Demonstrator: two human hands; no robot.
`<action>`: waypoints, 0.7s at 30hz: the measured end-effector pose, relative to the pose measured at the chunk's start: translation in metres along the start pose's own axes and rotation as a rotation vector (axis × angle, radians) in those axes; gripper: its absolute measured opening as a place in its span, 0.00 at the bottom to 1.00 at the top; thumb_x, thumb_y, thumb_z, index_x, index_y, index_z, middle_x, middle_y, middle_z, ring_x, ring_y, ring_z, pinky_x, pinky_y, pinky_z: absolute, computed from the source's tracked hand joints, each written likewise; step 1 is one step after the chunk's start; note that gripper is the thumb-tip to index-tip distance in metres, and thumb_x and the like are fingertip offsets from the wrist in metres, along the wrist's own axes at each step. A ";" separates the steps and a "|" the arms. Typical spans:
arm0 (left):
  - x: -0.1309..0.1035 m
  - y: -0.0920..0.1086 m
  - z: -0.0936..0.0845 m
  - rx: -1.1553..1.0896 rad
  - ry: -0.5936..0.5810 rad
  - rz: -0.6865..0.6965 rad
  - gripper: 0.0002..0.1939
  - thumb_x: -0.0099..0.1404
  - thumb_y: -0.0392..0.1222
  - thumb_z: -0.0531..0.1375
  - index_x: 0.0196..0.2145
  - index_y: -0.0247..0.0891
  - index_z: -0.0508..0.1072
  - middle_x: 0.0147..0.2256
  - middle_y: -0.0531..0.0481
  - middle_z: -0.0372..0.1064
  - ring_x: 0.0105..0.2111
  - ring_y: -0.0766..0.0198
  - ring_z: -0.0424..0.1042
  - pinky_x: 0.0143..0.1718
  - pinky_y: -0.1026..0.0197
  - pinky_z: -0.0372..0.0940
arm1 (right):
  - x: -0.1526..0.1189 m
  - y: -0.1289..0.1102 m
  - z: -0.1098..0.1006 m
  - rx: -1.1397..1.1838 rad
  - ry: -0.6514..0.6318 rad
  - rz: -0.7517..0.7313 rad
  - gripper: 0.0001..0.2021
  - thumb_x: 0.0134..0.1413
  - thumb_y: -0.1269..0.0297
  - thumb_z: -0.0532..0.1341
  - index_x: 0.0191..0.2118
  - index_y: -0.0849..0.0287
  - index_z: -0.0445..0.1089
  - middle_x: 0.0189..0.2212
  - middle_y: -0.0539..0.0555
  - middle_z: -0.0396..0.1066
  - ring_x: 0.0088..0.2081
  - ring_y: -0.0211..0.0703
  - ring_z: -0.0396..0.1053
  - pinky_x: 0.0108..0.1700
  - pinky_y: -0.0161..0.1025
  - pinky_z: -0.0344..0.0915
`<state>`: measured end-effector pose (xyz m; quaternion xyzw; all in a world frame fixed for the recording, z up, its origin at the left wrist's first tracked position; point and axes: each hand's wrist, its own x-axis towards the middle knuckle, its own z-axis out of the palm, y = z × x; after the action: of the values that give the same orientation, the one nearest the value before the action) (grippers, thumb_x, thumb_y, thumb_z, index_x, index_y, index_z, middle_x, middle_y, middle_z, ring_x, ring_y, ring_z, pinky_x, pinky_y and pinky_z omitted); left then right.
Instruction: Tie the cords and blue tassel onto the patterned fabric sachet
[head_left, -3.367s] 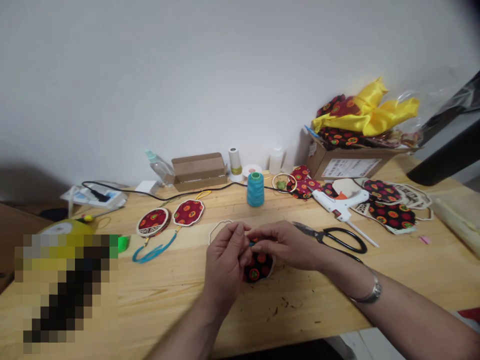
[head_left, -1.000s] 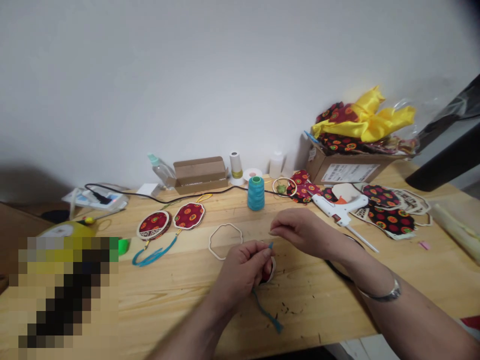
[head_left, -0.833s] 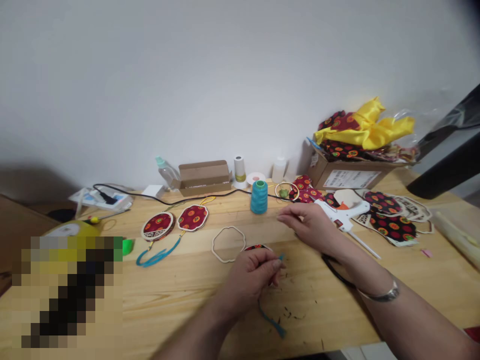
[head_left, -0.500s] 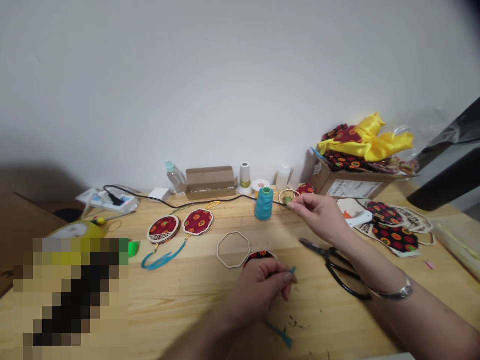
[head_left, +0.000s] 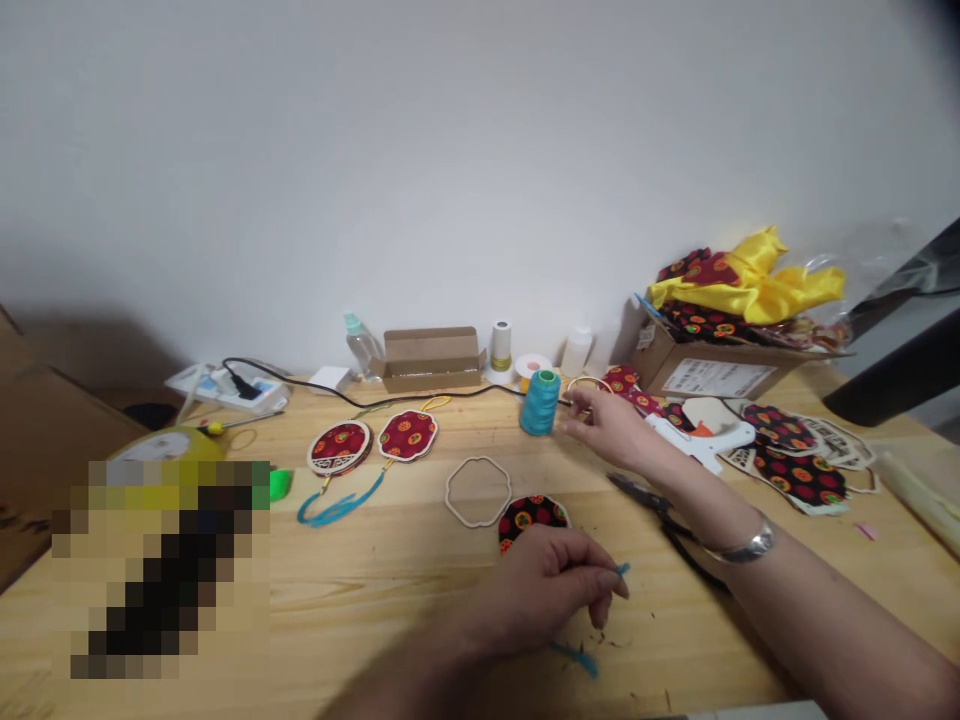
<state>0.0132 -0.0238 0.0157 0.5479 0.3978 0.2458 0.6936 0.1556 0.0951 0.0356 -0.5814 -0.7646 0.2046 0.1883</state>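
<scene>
Near the table's front middle, my left hand (head_left: 562, 585) pinches a bundle of blue thread (head_left: 581, 660); its knotted top pokes out at the fingertips and its tail hangs below the hand. My right hand (head_left: 604, 425) is reached out just right of the blue thread spool (head_left: 540, 403), its fingers slightly apart with nothing visible in them. A wooden hoop (head_left: 589, 385) lies behind those fingers. Partly covered by my left hand is a round black patterned fabric piece (head_left: 534, 515), beside a bare scalloped wooden frame (head_left: 478, 491). Under my right forearm lie black scissors (head_left: 645, 497).
Two red ornaments (head_left: 409, 436) with blue tassels lie at the left. A small open cardboard box (head_left: 431, 375) and bottles stand along the wall. At the right are a box of fabric (head_left: 712, 375), a white glue gun (head_left: 701, 440) and more fabric-covered pieces (head_left: 799, 480).
The fingers of my right hand have opened, and the green thing they pinched no longer shows. My left hand has moved slightly right and down with the blue thread. The whole view has shifted a little.
</scene>
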 end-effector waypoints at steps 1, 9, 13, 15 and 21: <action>0.000 -0.001 0.000 0.001 -0.005 -0.001 0.09 0.56 0.42 0.57 0.24 0.35 0.73 0.18 0.56 0.63 0.21 0.70 0.58 0.25 0.66 0.52 | 0.000 0.002 0.005 -0.022 -0.069 0.021 0.10 0.46 0.65 0.59 0.36 0.65 0.70 0.27 0.53 0.69 0.27 0.38 0.64 0.28 0.33 0.56; 0.001 -0.002 0.000 0.007 -0.026 -0.004 0.10 0.56 0.42 0.57 0.24 0.36 0.73 0.19 0.55 0.63 0.22 0.69 0.60 0.27 0.67 0.54 | -0.001 0.004 0.028 -0.151 -0.102 0.100 0.12 0.44 0.55 0.60 0.23 0.61 0.70 0.23 0.55 0.70 0.26 0.41 0.66 0.27 0.34 0.54; 0.001 0.001 0.001 0.007 -0.015 -0.013 0.10 0.57 0.42 0.57 0.23 0.35 0.72 0.18 0.56 0.62 0.21 0.70 0.58 0.25 0.67 0.53 | 0.001 0.000 0.036 -0.125 -0.025 0.140 0.10 0.47 0.64 0.56 0.22 0.62 0.71 0.26 0.61 0.73 0.31 0.46 0.69 0.30 0.36 0.56; 0.001 0.001 0.000 0.004 -0.008 -0.012 0.10 0.56 0.41 0.57 0.23 0.35 0.72 0.18 0.56 0.62 0.21 0.70 0.58 0.25 0.66 0.53 | 0.003 0.003 0.038 -0.072 -0.018 0.149 0.10 0.46 0.67 0.55 0.22 0.62 0.70 0.26 0.61 0.72 0.30 0.45 0.68 0.30 0.36 0.56; 0.001 0.000 0.000 0.013 -0.010 -0.005 0.09 0.57 0.41 0.57 0.23 0.34 0.72 0.18 0.56 0.62 0.22 0.70 0.59 0.26 0.66 0.53 | 0.009 0.019 0.018 0.229 -0.030 0.167 0.10 0.47 0.62 0.56 0.21 0.62 0.65 0.17 0.50 0.63 0.19 0.34 0.57 0.21 0.32 0.51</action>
<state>0.0135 -0.0228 0.0151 0.5525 0.3973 0.2389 0.6926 0.1590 0.1063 0.0108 -0.6147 -0.6880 0.3142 0.2240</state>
